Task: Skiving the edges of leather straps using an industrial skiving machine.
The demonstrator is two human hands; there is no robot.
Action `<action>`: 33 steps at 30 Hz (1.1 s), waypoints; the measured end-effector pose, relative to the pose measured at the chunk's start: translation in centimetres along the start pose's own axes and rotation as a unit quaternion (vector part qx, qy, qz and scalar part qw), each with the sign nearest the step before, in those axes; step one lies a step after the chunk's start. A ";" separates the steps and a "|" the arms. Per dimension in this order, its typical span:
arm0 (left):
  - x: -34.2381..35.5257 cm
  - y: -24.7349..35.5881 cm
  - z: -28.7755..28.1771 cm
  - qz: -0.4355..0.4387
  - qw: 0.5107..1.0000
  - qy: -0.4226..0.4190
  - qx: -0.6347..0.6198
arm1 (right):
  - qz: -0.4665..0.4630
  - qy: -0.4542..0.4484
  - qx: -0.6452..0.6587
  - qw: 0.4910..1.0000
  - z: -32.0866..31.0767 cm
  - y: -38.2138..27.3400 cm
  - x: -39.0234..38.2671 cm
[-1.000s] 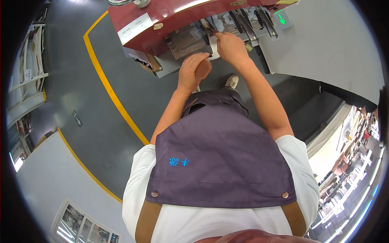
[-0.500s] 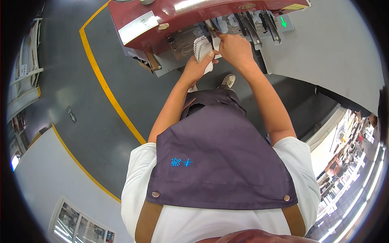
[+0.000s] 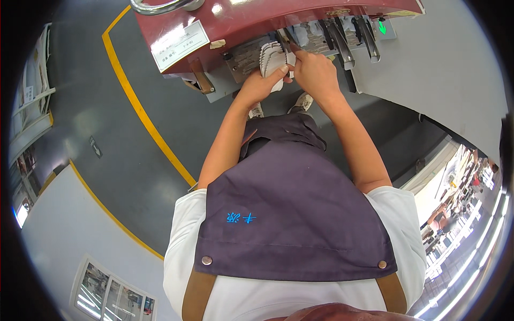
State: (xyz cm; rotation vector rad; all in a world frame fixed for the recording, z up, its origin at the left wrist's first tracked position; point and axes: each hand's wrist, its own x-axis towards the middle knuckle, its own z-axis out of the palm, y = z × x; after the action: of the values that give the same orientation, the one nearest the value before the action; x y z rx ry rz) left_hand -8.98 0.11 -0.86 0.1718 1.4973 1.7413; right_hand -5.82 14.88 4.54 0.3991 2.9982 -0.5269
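My left hand (image 3: 259, 85) is closed on a fanned stack of thin white pieces (image 3: 272, 58) with notched, wavy edges, thumb on top. My right hand (image 3: 317, 73) is closed close beside it, at the front opening of a dark red machine (image 3: 257, 20). Its fingertips are at a single white piece (image 3: 291, 58) by the machine's mouth, index finger pointing toward the opening. The fingers' far side and the piece's inner end are hidden. The stack's lower end shows beneath the left hand.
Two metal chutes (image 3: 341, 49) jut from the machine right of my hands. A metal plate (image 3: 251, 58) lies under its left front. A curved metal handle (image 3: 166, 6) sits on top. A pale grey surface (image 3: 428, 69) stands at right. A yellow line (image 3: 142, 109) marks the grey floor.
The machine sits slightly lower in view and more of its top shows. Both hands have shifted slightly right in view, and the stack stays in my left hand.
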 end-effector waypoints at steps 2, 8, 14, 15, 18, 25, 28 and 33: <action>0.2 0.2 0.2 0.008 1.000 0.010 0.011 | -0.001 0.003 -0.003 1.000 0.2 0.0 0.0; 0.8 -1.2 0.3 0.005 0.998 0.050 -0.029 | 0.014 -0.023 0.008 1.000 0.9 0.0 1.0; 0.0 0.6 0.8 0.004 0.998 0.041 -0.049 | -0.023 -0.013 0.006 1.000 0.1 0.1 0.3; 0.0 0.5 0.8 0.005 0.998 0.042 -0.047 | -0.023 -0.017 -0.008 1.000 -0.2 -0.1 0.3; 0.5 0.1 0.7 0.011 0.997 0.037 -0.062 | -0.008 -0.037 -0.008 0.999 -0.2 0.3 1.0; 0.8 -0.7 0.3 -0.009 0.998 0.009 -0.067 | -0.009 -0.031 -0.064 0.997 1.6 0.2 2.8; 0.2 -1.0 -0.2 -0.017 0.996 0.009 -0.091 | -0.015 0.000 -0.006 1.000 0.4 1.2 0.0; -1.8 -0.3 -0.8 -0.006 0.997 -0.002 -0.073 | -0.016 0.038 0.376 0.926 0.0 2.4 -3.4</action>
State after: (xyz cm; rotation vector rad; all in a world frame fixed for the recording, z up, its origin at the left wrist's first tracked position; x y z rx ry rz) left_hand -8.08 -1.66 -0.62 0.0913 1.3605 1.8317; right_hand -1.95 16.28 4.14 0.4069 2.7437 -1.6979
